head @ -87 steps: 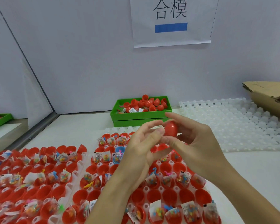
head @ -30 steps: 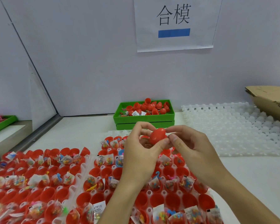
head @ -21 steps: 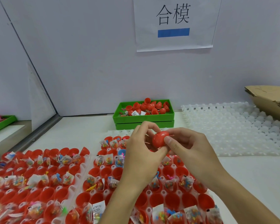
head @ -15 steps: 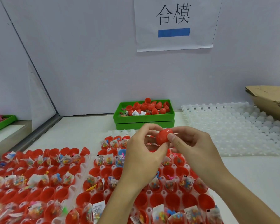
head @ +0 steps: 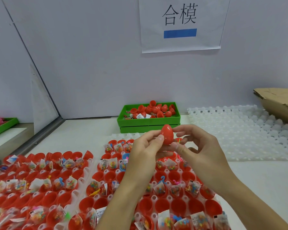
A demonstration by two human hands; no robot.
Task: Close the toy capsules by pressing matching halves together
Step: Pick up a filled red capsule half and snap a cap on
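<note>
A closed red egg-shaped capsule [head: 167, 134] stands upright between both hands, above the trays. My left hand [head: 144, 151] pinches its left side with thumb and fingers. My right hand [head: 200, 151] holds it from the right, forefinger near the top and thumb under the bottom. Below lie two white trays [head: 88, 171] filled with several open red capsule halves [head: 162, 204], many holding small bagged toys [head: 105, 164].
A green bin [head: 149, 121] of loose red capsule halves stands at the back centre. An empty white dimpled tray [head: 239, 131] lies at the right, with a cardboard box [head: 279, 103] behind it. Another green bin [head: 4, 126] sits far left.
The capsule has turned from lying tilted to standing upright with its narrow end up. Both hands shifted their fingers around it and stayed in the same spot.
</note>
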